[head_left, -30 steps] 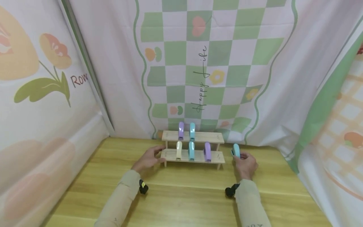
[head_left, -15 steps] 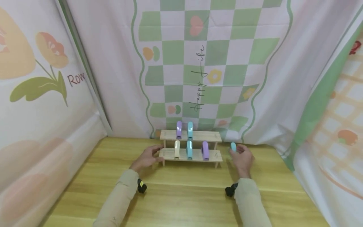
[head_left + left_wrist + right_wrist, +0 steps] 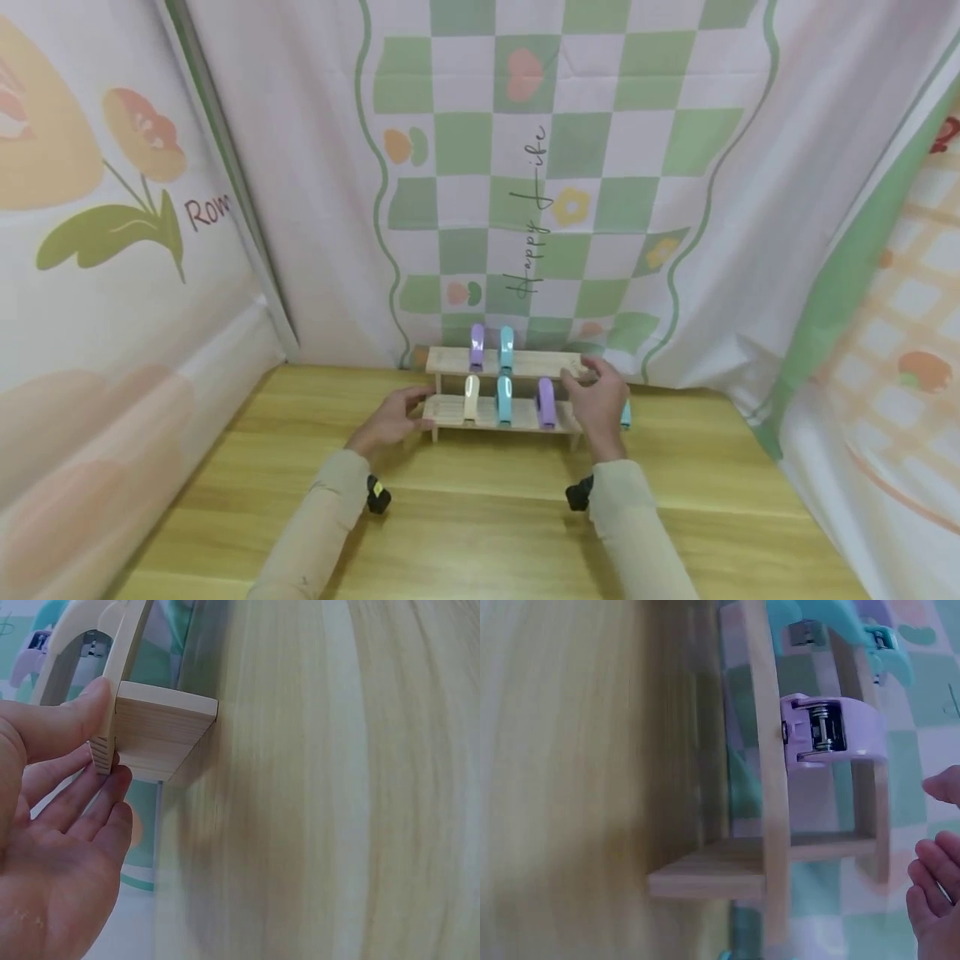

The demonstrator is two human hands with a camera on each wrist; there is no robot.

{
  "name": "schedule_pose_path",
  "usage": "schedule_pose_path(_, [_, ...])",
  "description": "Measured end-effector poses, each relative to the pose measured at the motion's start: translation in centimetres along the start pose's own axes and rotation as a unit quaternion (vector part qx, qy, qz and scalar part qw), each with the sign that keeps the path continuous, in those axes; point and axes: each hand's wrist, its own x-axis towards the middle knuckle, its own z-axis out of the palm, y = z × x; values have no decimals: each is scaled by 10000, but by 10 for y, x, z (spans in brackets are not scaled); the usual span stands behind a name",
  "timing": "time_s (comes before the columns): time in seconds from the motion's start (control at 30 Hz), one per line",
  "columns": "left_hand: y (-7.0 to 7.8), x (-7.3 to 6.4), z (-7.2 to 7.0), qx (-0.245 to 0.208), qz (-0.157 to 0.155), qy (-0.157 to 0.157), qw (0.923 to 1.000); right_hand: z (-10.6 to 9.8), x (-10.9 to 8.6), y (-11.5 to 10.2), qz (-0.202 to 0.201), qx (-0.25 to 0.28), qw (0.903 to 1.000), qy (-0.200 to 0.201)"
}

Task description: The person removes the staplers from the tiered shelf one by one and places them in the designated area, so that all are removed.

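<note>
A two-tier wooden stand (image 3: 525,364) holds several arched plastic clips. On its upper tier are a purple clip (image 3: 477,346) and a blue clip (image 3: 507,346). The lower tier bears a cream clip (image 3: 471,398), another blue clip (image 3: 505,400) and a lilac clip (image 3: 866,727) whose metal spring shows. My left hand (image 3: 388,421) pinches the lower tier's left end (image 3: 105,754) between thumb and fingers. My right hand (image 3: 600,404), thumb and fingers apart, is at the stand's right end and holds nothing. Partly hidden behind it is one more blue clip (image 3: 626,414).
The stand is on a wood-grain table (image 3: 480,533), near the back edge. Behind hangs a green-and-white checked curtain (image 3: 517,167). Printed cloth panels close off the left (image 3: 75,333) and right (image 3: 900,333) sides.
My right hand has let go of the blue clip, which stays to the right of the stand, and has moved left toward the upper tier's right end. My left hand keeps its place.
</note>
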Motion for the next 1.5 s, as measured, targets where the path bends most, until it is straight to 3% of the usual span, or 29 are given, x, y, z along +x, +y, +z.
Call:
schedule_pose_path(0.13, [2,0,2,14,70,-33,10000,10,-1,-12,-217,27,9998,42])
schedule_pose_path(0.3, [4,1,4,95,-6,49,9999,26,-4,-28,-273,165,9988,-366])
schedule_pose_path(0.5, [4,3,6,34,11,0,10000,50,-6,-41,-384,61,9975,-585])
schedule_pose_path(0.83, [2,3,10,-134,-54,8,9999,77,-7,-42,-381,153,9983,-419])
schedule_pose_path(1.07, [4,2,10,-101,-113,62,9999,83,-7,-42,-279,305,9988,-263])
schedule_pose_path(1.5, [2,-2,3,-46,-155,204,9997,70,5,-36,-586,-124,9976,-336])
